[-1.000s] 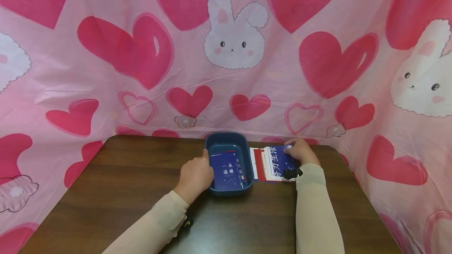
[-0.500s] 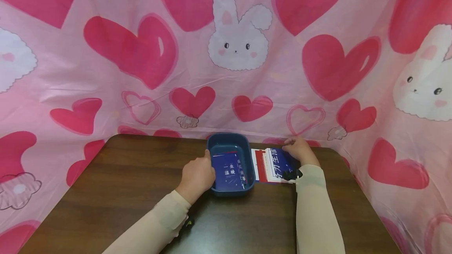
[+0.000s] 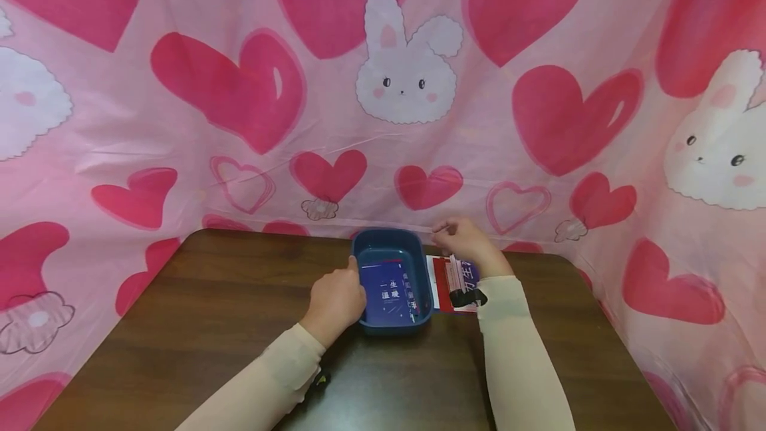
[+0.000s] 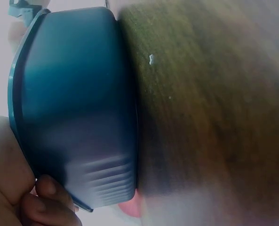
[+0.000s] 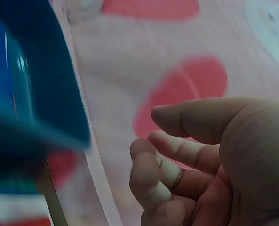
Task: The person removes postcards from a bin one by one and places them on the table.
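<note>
A dark blue plastic bin [image 3: 391, 329] stands near the back edge of the table, with blue printed cards [image 3: 383, 291] lying inside. My left hand [image 3: 335, 294] grips the bin's left rim; in the left wrist view its curled fingers [image 4: 47, 207] are at the edge of the bin wall [image 4: 78, 84]. My right hand [image 3: 469, 245] is raised beside the bin's right back corner, over the far end of a spread stack of cards [image 3: 442, 278]. In the right wrist view thumb and fingers [image 5: 195, 117] are apart and loosely bent, with nothing visible between them. The right forearm and wrist partly cover the stack.
The brown wooden table [image 3: 239, 324] extends to both sides and in front of the bin. A pink cloth [image 3: 335, 132] with hearts and rabbits hangs right behind the table's back edge and on both sides.
My right hand has moved left and lifted from the blue card on the stack toward the bin's right rim. My left hand keeps its place on the bin.
</note>
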The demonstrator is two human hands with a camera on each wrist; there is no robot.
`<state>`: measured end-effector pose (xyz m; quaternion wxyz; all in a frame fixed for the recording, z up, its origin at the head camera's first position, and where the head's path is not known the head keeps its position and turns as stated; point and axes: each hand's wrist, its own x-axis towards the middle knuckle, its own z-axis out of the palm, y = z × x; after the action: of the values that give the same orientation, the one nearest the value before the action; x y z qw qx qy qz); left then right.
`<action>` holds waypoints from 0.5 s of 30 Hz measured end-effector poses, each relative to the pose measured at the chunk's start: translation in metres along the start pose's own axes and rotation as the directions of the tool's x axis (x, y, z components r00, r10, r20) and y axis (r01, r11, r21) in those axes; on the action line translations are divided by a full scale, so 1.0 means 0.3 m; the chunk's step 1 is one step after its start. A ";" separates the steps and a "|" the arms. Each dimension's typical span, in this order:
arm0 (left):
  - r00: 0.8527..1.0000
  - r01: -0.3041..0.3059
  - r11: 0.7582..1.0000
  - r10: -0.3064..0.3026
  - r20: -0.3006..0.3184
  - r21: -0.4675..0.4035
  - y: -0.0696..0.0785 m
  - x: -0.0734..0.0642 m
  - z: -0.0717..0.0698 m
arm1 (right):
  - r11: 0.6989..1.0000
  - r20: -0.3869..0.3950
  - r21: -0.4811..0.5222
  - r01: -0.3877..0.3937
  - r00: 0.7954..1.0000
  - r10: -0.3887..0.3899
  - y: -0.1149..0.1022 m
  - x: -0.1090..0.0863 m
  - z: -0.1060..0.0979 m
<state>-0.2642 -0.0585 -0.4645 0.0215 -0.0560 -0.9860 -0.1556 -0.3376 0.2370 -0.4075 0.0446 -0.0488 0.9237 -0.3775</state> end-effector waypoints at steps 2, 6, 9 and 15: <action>1.000 -0.009 1.000 0.009 -0.007 -0.001 0.000 0.000 0.003 | 1.000 0.036 0.007 0.008 0.999 -0.008 -0.044 0.000 0.030; 1.000 -0.009 1.000 0.009 0.001 -0.006 0.001 0.003 0.003 | 1.000 0.100 -0.015 0.021 0.995 -0.019 -0.131 0.016 0.099; 1.000 -0.005 1.000 0.005 0.008 -0.004 -0.002 0.003 0.001 | 0.997 0.149 -0.074 0.026 0.989 -0.015 -0.183 0.034 0.150; 1.000 -0.004 1.000 0.005 0.017 -0.007 -0.004 0.001 -0.004 | 0.974 0.206 -0.226 0.026 0.978 0.022 -0.237 0.053 0.227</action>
<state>-0.2646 -0.0599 -0.4636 0.0132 -0.0597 -0.9855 -0.1585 -0.3411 0.1375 -0.4068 0.1341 -0.0935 0.9511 -0.2621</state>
